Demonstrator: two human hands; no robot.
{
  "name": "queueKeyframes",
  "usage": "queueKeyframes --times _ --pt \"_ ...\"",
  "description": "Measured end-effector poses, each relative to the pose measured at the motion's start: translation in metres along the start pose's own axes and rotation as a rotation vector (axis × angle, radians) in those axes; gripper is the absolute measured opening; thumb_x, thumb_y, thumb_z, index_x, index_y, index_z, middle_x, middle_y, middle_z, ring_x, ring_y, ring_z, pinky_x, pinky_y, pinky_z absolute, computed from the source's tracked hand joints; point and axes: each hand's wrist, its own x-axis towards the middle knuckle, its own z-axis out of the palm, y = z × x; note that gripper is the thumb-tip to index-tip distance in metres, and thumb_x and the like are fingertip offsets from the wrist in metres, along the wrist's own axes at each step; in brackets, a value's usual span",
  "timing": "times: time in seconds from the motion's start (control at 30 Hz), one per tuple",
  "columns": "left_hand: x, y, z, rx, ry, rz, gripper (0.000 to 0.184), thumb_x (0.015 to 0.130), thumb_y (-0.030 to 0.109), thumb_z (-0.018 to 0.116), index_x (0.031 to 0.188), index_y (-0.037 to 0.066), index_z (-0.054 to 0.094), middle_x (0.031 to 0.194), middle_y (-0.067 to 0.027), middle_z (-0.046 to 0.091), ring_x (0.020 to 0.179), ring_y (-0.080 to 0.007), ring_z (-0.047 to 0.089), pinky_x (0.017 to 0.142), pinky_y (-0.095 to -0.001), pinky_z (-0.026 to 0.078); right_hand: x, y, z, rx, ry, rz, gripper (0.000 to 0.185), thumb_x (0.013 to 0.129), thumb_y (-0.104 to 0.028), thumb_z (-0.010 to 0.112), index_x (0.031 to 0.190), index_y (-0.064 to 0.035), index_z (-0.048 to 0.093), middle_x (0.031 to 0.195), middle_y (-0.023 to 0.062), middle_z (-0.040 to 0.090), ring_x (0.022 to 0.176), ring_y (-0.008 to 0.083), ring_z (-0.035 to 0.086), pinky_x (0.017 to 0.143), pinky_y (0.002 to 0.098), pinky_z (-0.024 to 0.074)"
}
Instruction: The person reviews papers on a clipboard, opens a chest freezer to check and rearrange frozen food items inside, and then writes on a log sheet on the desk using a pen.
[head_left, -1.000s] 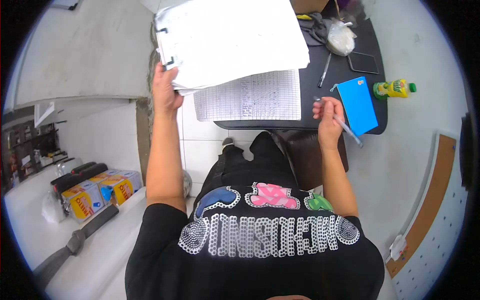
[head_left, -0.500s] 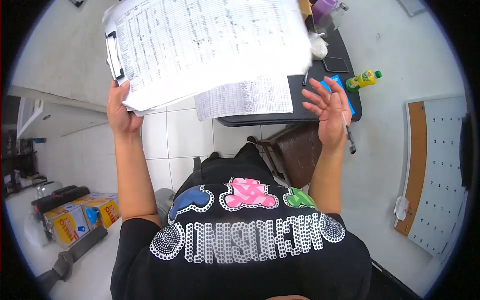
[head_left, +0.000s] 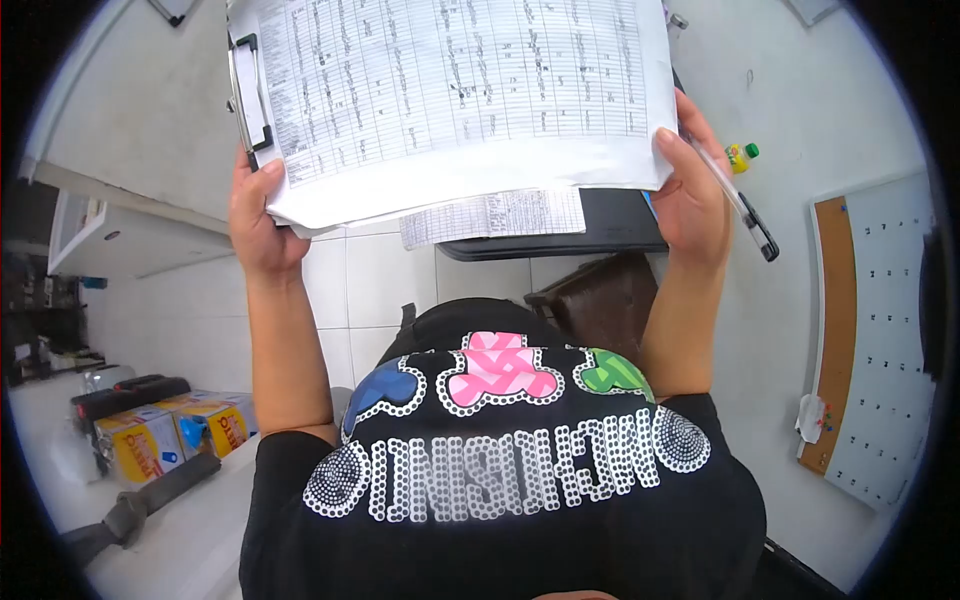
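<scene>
A clipboard with a stack of printed table sheets (head_left: 455, 95) is held up in front of me, its metal clip (head_left: 250, 95) on the left side. My left hand (head_left: 264, 215) grips its lower left corner, thumb on top. My right hand (head_left: 693, 195) pinches the right edge of the sheets, and a pen (head_left: 740, 205) sticks out from this hand, pointing down to the right. Below the stack, another gridded sheet (head_left: 500, 218) lies partly hidden at the edge of the black table (head_left: 620, 220).
A green-capped bottle (head_left: 741, 157) shows beyond my right hand. A brown chair (head_left: 600, 305) stands under the table. Yellow and white boxes (head_left: 165, 440) are at the lower left, beside a grey strap (head_left: 150, 505). A board with a cork strip (head_left: 832, 330) is on the right.
The clipboard was lifted and its sheets tilted into view. My right hand, earlier away from the papers with the pen, has moved up and taken hold of their right edge.
</scene>
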Motion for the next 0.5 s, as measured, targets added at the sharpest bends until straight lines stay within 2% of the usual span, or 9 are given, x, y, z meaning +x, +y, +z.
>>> queueKeyframes --times 0.07,0.17,0.2,0.3,0.33,0.4,0.43,0.5 --pt "0.004 0.003 0.006 0.070 0.023 0.008 0.054 0.084 0.018 0.049 0.131 -0.005 0.036 0.128 -0.0199 0.048 0.118 -0.0290 0.048 0.100 -0.0413 0.037 0.005 -0.003 -0.008 0.002 -0.032 0.018 0.048 0.088 -0.003 0.046 0.133 0.0066 0.032 0.121 0.0192 0.052 0.109 0.0252 0.055 0.089 0.0358 0.0482" --pt "0.010 0.003 0.002 -0.538 -0.330 -0.075 0.071 0.083 0.039 0.052 0.136 -0.003 0.032 0.135 -0.0175 0.042 0.126 -0.0305 0.039 0.106 -0.0450 0.028 0.015 -0.010 -0.016 0.088 -0.054 0.025 0.046 0.089 -0.002 0.043 0.133 0.0056 0.032 0.124 0.0193 0.050 0.111 0.0265 0.054 0.091 0.0369 0.0477" --pt "0.012 0.002 0.013 -0.680 -0.447 -0.124 0.091 0.078 0.062 0.050 0.141 0.002 0.024 0.143 -0.0133 0.033 0.131 -0.0302 0.031 0.109 -0.0463 0.021 0.018 -0.012 -0.017 0.130 -0.056 0.025 0.046 0.089 -0.002 0.043 0.133 0.0050 0.033 0.123 0.0190 0.051 0.111 0.0264 0.054 0.091 0.0369 0.0479" --pt "0.015 -0.012 0.037 -0.613 -0.562 0.050 0.102 0.072 0.074 0.047 0.143 0.006 0.020 0.146 -0.0120 0.027 0.133 -0.0289 0.028 0.109 -0.0472 0.021 0.022 -0.016 -0.023 0.225 -0.059 0.012 0.045 0.089 -0.003 0.043 0.133 0.0035 0.034 0.122 0.0177 0.052 0.110 0.0250 0.055 0.089 0.0362 0.0491" --pt "0.018 -0.021 0.038 -0.468 -0.602 0.073 0.104 0.069 0.077 0.051 0.144 0.011 0.019 0.147 -0.0115 0.024 0.134 -0.0286 0.026 0.109 -0.0520 0.021 0.023 -0.014 -0.024 0.263 -0.080 0.008 0.045 0.089 -0.003 0.043 0.133 0.0031 0.034 0.122 0.0172 0.052 0.109 0.0243 0.056 0.088 0.0359 0.0495" --pt "0.020 -0.054 0.063 -0.475 -0.794 0.089 0.102 0.068 0.071 0.058 0.143 0.013 0.020 0.146 -0.0117 0.026 0.133 -0.0308 0.028 0.105 -0.0571 0.027 0.025 -0.010 -0.027 0.346 -0.131 -0.008 0.045 0.089 -0.004 0.043 0.133 0.0022 0.035 0.121 0.0161 0.053 0.108 0.0228 0.056 0.087 0.0353 0.0502" --pt "0.010 -0.051 0.072 -0.199 -0.591 -0.002 0.096 0.071 0.063 0.063 0.142 0.014 0.022 0.145 -0.0115 0.028 0.131 -0.0330 0.032 0.101 -0.0598 0.033 0.026 -0.008 -0.027 0.366 -0.148 0.003 0.045 0.089 -0.004 0.043 0.133 0.0017 0.035 0.120 0.0155 0.054 0.108 0.0222 0.057 0.086 0.0348 0.0506" --pt "0.008 -0.056 0.089 -0.103 -0.590 -0.012 0.088 0.076 0.059 0.061 0.138 0.006 0.029 0.137 -0.0153 0.039 0.124 -0.0344 0.042 0.099 -0.0551 0.038 0.025 -0.003 -0.028 0.404 -0.177 0.027 0.045 0.089 -0.004 0.044 0.133 0.0008 0.035 0.119 0.0144 0.055 0.106 0.0210 0.058 0.085 0.0338 0.0512"
